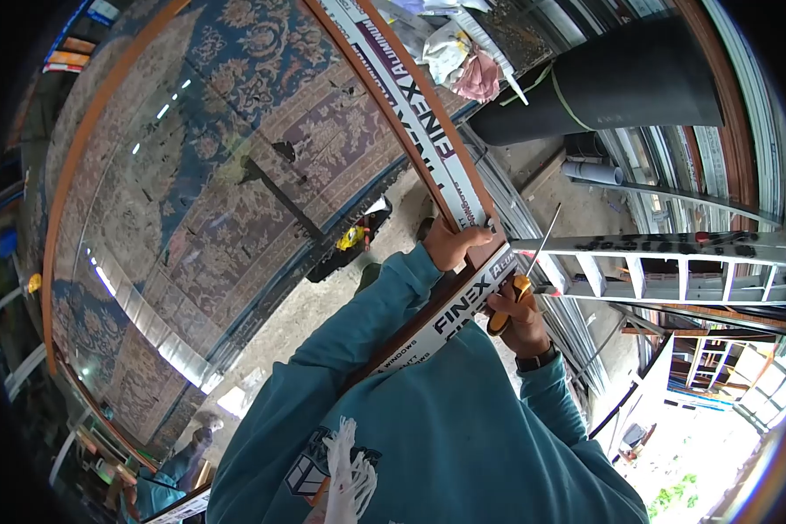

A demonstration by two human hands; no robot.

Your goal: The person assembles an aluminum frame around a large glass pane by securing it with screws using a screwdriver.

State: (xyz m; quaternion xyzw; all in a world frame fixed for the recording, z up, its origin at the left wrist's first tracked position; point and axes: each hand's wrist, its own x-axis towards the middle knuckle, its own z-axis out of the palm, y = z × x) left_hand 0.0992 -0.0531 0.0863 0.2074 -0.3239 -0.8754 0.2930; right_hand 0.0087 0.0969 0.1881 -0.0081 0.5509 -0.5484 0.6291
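Note:
My left hand (450, 246) is closed on the corner of a brown aluminium window frame (470, 258), its thumb lying across the upper rail. White protective tape (463, 306) printed "FINEX" runs along the frame's two near sides. Beside that corner, my right hand (522, 321) grips a screwdriver (521, 285) by its orange and dark handle. The thin shaft points up and away from the frame, its tip touching nothing that I can make out. A large glass pane (175, 201) fills the frame, and a patterned carpet (262, 113) shows through it.
An aluminium ladder (655, 246) lies to the right of my hands. Behind it are a dark roll (629, 83) and stacked metal profiles (681, 166). Crumpled cloths (467, 65) sit at the top. A yellow item (351, 237) lies on a dark surface left of my arm.

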